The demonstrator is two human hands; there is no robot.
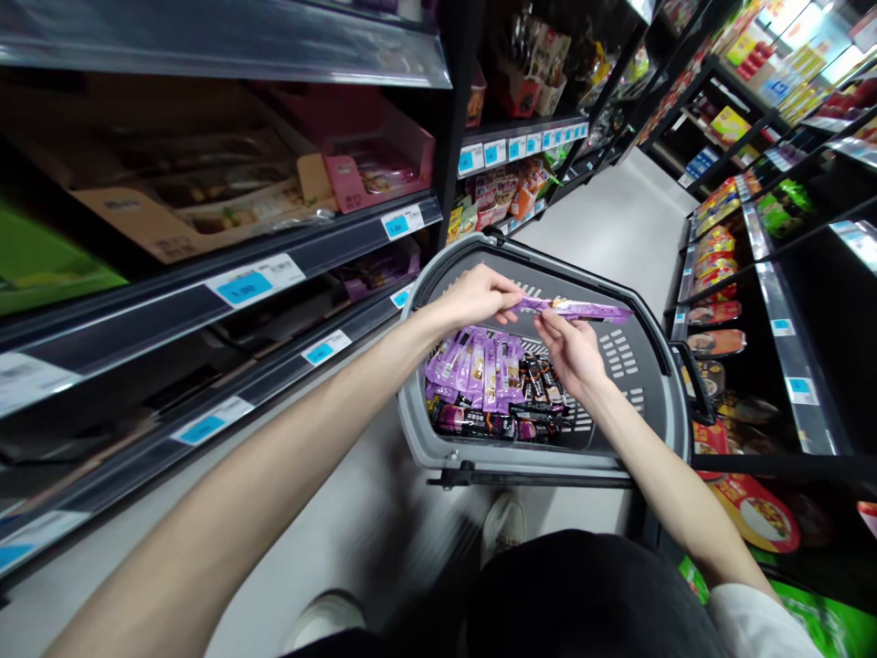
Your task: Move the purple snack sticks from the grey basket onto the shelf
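Over a grey shopping basket [661, 393], both my hands hold purple snack packets [596, 312]; whether it is one or a few I cannot tell. My left hand [476, 297] pinches the left end between thumb and fingers. Near the middle, my right hand [572, 347] grips from below, its fingers closed and the right end sticking out past them. Inside the basket, on its left side, lie several purple snack packets [490, 366] in a row. Black-and-purple packets [472, 421] lie in front of and beside them.
Shelves with price tags [248, 285] run along the left, holding a cardboard tray [137, 215] and a pink box [370, 178] of packets. On the right stands another shelf [787, 334] with packaged food. The aisle floor [617, 215] stretches ahead. My shoes [503, 525] are below the basket.
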